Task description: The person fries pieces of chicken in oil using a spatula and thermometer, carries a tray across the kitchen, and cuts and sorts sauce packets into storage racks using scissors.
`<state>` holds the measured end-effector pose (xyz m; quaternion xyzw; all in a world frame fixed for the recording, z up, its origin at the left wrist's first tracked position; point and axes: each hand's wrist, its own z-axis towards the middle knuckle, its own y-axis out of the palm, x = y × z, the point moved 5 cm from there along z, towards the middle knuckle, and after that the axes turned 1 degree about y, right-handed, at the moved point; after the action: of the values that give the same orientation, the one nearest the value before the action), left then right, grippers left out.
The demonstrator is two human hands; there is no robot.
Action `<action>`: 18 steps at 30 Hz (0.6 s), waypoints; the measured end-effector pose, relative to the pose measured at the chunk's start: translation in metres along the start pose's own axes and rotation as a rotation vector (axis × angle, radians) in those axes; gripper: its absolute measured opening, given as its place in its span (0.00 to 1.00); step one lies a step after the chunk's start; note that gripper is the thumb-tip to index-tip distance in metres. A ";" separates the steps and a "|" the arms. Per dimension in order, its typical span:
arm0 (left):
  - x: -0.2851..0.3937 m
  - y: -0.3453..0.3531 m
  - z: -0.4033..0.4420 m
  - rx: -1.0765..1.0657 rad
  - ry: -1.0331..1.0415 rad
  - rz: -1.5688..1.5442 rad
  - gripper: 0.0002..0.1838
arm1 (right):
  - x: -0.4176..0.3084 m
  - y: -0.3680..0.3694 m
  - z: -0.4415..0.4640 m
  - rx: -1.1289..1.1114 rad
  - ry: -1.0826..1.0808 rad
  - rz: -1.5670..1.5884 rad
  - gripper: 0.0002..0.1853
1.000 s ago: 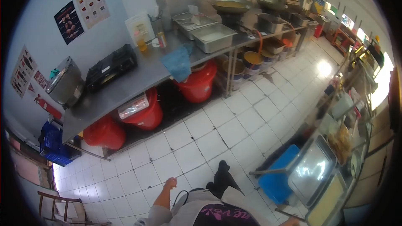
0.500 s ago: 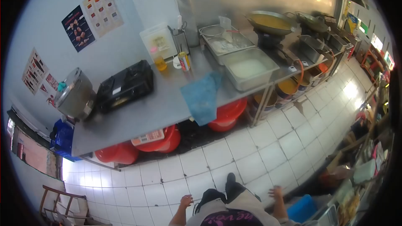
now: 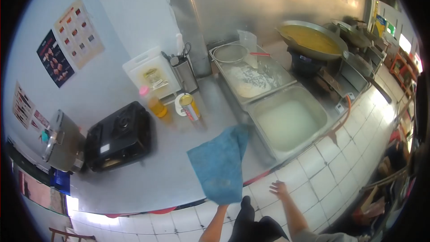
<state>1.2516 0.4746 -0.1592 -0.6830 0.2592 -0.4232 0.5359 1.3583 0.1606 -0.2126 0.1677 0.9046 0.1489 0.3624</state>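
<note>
A blue cloth [image 3: 219, 163] lies on the steel table, and its lower end hangs over the front edge. My left hand [image 3: 222, 207] is at the hanging end of the cloth, which covers the fingers, so their grip cannot be seen. To the right, my right hand [image 3: 278, 188] is held over the tiled floor in front of the table, fingers apart and holding nothing. Nearest to it is a steel pan of cloudy pale liquid [image 3: 289, 118]. Behind that pan is a tray with white powder [image 3: 255, 80], with a red-handled strainer [image 3: 230, 54] across its corner.
On the steel table [image 3: 134, 188] are a black gas stove [image 3: 118, 136], an oil bottle [image 3: 156, 106], an open can [image 3: 190, 107] and a utensil holder [image 3: 184, 75]. A large wok of yellowish oil [image 3: 311, 39] sits at the back right. A big pot [image 3: 65, 143] stands far left.
My view has moved closer to the table. My left hand has come up to the cloth's hanging end. The right hand has risen toward the table edge, still open.
</note>
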 end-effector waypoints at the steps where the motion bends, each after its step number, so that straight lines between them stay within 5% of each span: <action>1: 0.007 0.011 0.009 -0.027 0.010 0.009 0.26 | -0.003 0.016 0.006 0.106 -0.022 -0.074 0.28; 6: 0.024 0.045 0.023 -0.093 0.043 -0.013 0.26 | 0.019 0.004 0.088 0.343 -0.091 -0.480 0.25; 18: 0.032 0.040 -0.002 -0.160 0.022 -0.220 0.26 | 0.013 -0.017 0.159 0.197 -0.135 -0.811 0.22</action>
<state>1.2704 0.4364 -0.1871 -0.7431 0.2217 -0.4648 0.4273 1.4576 0.1739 -0.3374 -0.1586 0.8814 -0.1043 0.4325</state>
